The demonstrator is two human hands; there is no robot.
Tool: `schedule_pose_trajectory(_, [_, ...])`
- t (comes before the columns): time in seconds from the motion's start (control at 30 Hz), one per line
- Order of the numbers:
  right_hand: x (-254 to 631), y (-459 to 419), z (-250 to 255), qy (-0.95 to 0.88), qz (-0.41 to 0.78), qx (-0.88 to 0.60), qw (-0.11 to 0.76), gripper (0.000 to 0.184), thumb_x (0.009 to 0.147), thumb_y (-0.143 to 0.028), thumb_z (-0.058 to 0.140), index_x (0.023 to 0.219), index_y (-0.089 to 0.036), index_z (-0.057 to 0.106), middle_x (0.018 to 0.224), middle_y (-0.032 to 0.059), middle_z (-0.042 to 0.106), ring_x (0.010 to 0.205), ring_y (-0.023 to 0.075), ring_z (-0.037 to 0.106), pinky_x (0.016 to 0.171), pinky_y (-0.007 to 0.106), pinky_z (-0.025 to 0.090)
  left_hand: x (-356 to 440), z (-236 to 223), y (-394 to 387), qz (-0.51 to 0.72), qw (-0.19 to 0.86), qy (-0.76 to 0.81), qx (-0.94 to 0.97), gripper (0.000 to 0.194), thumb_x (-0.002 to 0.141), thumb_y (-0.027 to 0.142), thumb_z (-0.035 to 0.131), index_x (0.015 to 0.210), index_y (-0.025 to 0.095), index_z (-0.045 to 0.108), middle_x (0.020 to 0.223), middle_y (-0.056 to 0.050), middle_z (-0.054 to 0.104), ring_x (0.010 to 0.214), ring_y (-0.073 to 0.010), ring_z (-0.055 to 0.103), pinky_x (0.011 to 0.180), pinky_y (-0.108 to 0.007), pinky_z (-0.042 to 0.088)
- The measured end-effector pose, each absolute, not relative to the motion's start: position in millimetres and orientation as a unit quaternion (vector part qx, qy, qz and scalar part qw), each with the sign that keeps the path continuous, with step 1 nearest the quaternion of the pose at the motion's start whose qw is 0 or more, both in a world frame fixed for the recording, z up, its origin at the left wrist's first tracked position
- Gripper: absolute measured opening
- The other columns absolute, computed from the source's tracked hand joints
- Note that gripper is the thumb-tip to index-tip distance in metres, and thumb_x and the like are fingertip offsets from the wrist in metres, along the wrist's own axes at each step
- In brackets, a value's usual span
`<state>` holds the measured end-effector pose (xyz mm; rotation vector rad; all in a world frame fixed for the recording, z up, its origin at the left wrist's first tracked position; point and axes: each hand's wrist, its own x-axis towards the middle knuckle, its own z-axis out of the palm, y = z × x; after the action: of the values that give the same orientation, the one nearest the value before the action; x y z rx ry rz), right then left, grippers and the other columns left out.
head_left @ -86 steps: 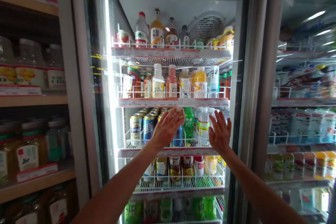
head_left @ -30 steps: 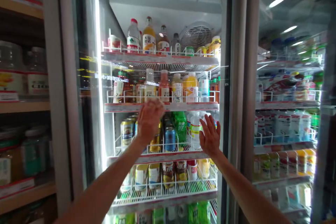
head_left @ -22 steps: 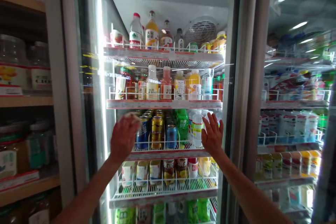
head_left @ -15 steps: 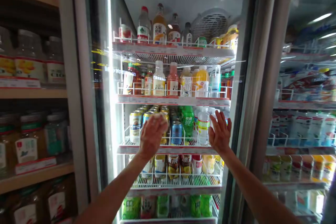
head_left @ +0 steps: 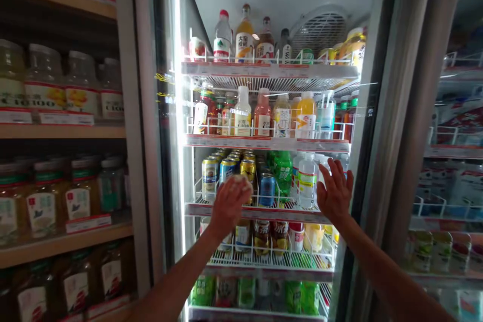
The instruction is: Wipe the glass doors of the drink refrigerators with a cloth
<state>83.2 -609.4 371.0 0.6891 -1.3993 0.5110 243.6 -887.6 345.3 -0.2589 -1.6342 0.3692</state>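
1. Holding a pale cloth (head_left: 245, 183), the left hand (head_left: 228, 207) is to the left of the blue can (head_left: 267, 189), its fingers curled round a crumpled wad; how firmly, I cannot tell.
2. Seen through the glass front (head_left: 166, 126), the pale cloth is just left of the blue can, near its height, overlapping the lower part of the gold can (head_left: 248, 167).
3. To the right of the blue can, past the green bottle (head_left: 283, 168) and the clear bottle (head_left: 307, 181), the right hand (head_left: 335, 192) is spread and grasps nothing. Whether its palm touches the glass front, I cannot tell.
4. 0.7 s ago the left hand was well to the left of the blue can; now it is back near it, and lower than 0.5 s ago, so the gold can's top shows again.
5. The right hand has kept much the same place relative to the blue can. I judge that only the left hand is shifting the pale cloth, which now covers a different patch of view.
6. Below the blue can stand 2 brown cans (head_left: 261, 238); far to its left are jars (head_left: 43, 211).
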Motion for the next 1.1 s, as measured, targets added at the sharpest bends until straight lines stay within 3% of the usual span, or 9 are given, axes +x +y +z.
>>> schedule_pose_trajectory(0.1, [83.8,-608.7,371.7,-0.619,0.225,0.313,0.684,0.049,0.086,-0.024,0.04,0.134,-0.024,0.036,0.142,0.008,0.037,0.132,0.0228,0.031,0.109,0.047,0.019,250.1,335.7,-897.3,0.192,0.609,-0.749,-0.175,0.042,0.084,0.011,0.046,0.123,0.028,0.05,0.134,-0.001,0.047,0.133,-0.0206,0.028,0.107,-0.04,0.032])
schedule_pose_trajectory(0.23, [82.7,-610.5,371.4,-0.616,0.224,0.307,0.69,0.05,0.085,-0.023,0.04,0.135,-0.025,0.034,0.142,0.0072,0.036,0.133,0.0224,0.03,0.109,0.047,0.019,264.4,357.3,-937.4,0.085,0.74,-0.667,0.006,0.052,0.085,0.01,0.043,0.134,0.025,0.036,0.145,-0.007,0.028,0.136,-0.0248,0.021,0.108,-0.051,0.025])
schedule_pose_trajectory(0.3, [81.7,-610.9,370.9,-0.617,0.228,0.305,0.689,0.05,0.086,-0.023,0.04,0.135,-0.025,0.034,0.143,0.0067,0.035,0.133,0.0223,0.03,0.109,0.047,0.018,258.3,358.6,-929.4,0.05,0.756,-0.651,0.031,0.052,0.086,0.011,0.042,0.135,0.025,0.034,0.146,-0.008,0.027,0.136,-0.0251,0.018,0.108,-0.053,0.023])
schedule_pose_trajectory(0.53, [81.5,-608.3,370.6,-0.622,0.22,0.311,0.684,0.051,0.085,-0.023,0.041,0.136,-0.025,0.034,0.143,0.007,0.035,0.133,0.0227,0.03,0.109,0.047,0.018,250.3,302.5,-887.1,0.233,0.52,-0.784,-0.246,0.045,0.085,0.014,0.044,0.127,0.031,0.045,0.135,0.001,0.045,0.132,-0.0162,0.031,0.109,-0.036,0.028])
schedule_pose_trajectory(0.6, [82.5,-608.7,371.1,-0.623,0.22,0.309,0.684,0.051,0.085,-0.022,0.04,0.136,-0.025,0.033,0.142,0.0073,0.036,0.133,0.0227,0.03,0.108,0.048,0.019,265.1,305.2,-914.0,0.192,0.579,-0.773,-0.171,0.048,0.085,0.013,0.044,0.129,0.031,0.043,0.138,0.0,0.042,0.133,-0.0187,0.029,0.11,-0.041,0.028])
schedule_pose_trajectory(0.73, [83.3,-610.1,371.6,-0.613,0.228,0.307,0.691,0.05,0.085,-0.023,0.04,0.135,-0.024,0.035,0.141,0.0077,0.038,0.132,0.0225,0.031,0.109,0.047,0.019,276.2,326.3,-941.5,0.089,0.72,-0.688,0.003,0.056,0.085,0.009,0.041,0.137,0.025,0.03,0.148,-0.007,0.021,0.136,-0.0249,0.018,0.109,-0.053,0.023])
schedule_pose_trajectory(0.8, [83.1,-610.0,371.5,-0.614,0.227,0.305,0.692,0.049,0.085,-0.023,0.04,0.134,-0.024,0.036,0.141,0.0079,0.038,0.132,0.0226,0.032,0.109,0.047,0.019,266.7,328.8,-924.8,0.082,0.724,-0.685,0.004,0.055,0.085,0.009,0.042,0.136,0.027,0.032,0.147,-0.005,0.023,0.136,-0.0247,0.02,0.108,-0.052,0.026])
schedule_pose_trajectory(0.97, [83.0,-609.3,370.9,-0.613,0.227,0.314,0.689,0.048,0.085,-0.024,0.04,0.133,-0.023,0.038,0.141,0.0083,0.038,0.132,0.0236,0.032,0.108,0.048,0.019,251.5,328.7,-897.2,0.165,0.62,-0.757,-0.121,0.044,0.083,0.01,0.045,0.123,0.027,0.05,0.134,-0.002,0.047,0.134,-0.0233,0.026,0.105,-0.043,0.035])
schedule_pose_trajectory(1.1, [78.0,-608.6,369.1,-0.617,0.228,0.311,0.686,0.05,0.085,-0.024,0.041,0.135,-0.025,0.036,0.142,0.0075,0.037,0.132,0.0238,0.031,0.108,0.048,0.019,272.0,356.7,-937.4,0.113,0.705,-0.7,-0.02,0.047,0.085,0.01,0.042,0.13,0.023,0.042,0.147,-0.005,0.025,0.136,-0.0253,0.018,0.109,-0.048,0.027])
